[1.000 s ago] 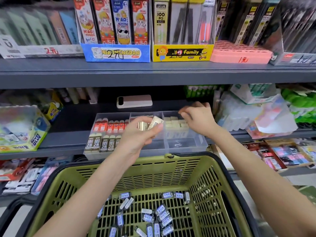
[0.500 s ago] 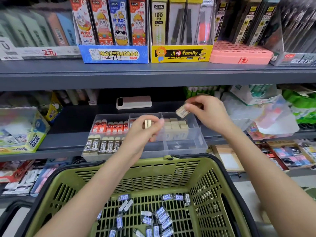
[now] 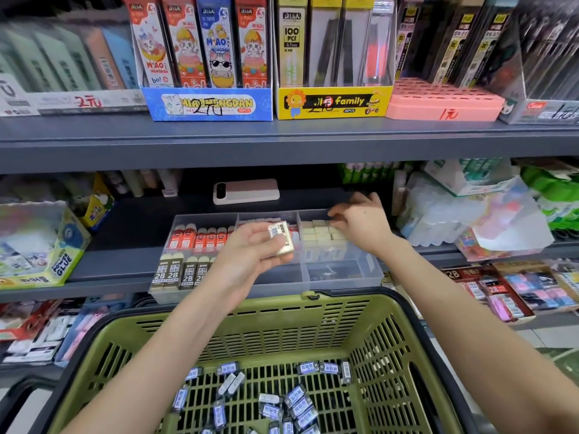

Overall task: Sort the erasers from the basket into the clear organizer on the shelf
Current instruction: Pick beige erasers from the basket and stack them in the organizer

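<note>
- Since half a second ago, the right hand [image 3: 363, 225] has dropped from up beside the shelf's back into the right rear compartment of the clear organizer [image 3: 338, 270]. Its fingers [image 3: 336, 214] are curled down onto the stacked cream erasers [image 3: 322, 234] there. From here I cannot tell whether the eraser it carried is still pinched or already let go.
- Meanwhile the left hand [image 3: 247, 255] has stayed over the organizer's middle. The cream eraser [image 3: 281, 238] it pinches between thumb and curled fingers is now turned, barcode label facing up.
- That organizer sits at the front edge of the grey shelf [image 3: 119, 261], unchanged. Red-sleeved erasers [image 3: 200, 239] fill its left rear compartment, and 2B erasers [image 3: 178, 272] stand in the left front one.
- Just behind the organizer, a pale pink phone [image 3: 246, 191] lies flat on the same shelf.
- Below both forearms is the green basket [image 3: 282, 321], with loose wrapped erasers [image 3: 297, 402] scattered over its floor as before.
</note>
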### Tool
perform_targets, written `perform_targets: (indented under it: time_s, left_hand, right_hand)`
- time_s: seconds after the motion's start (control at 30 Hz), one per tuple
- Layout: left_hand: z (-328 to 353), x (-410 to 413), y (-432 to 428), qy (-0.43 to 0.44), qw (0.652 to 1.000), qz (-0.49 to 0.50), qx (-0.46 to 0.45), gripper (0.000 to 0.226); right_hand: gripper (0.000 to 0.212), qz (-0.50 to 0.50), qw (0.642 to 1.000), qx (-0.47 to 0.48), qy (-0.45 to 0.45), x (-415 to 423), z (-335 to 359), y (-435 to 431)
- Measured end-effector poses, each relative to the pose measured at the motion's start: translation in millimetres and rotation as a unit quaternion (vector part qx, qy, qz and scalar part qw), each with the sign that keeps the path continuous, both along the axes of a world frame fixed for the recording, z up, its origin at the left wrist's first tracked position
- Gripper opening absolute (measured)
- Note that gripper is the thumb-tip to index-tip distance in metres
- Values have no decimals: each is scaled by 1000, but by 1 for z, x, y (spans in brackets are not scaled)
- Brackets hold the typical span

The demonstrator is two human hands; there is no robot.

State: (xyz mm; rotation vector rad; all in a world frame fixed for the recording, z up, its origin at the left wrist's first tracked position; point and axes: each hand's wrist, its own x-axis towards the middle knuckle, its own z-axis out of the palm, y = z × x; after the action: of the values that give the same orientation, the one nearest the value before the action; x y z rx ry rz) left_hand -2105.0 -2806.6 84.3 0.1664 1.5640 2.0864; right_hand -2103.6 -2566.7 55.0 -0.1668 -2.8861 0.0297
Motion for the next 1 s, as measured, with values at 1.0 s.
perform_targets:
  time_s: [1.0]
  left_hand:
    - [-29,-41,84,621,582,-191,-490,37]
  right_hand:
    - [21,26,989,-101,102,49,38,34]
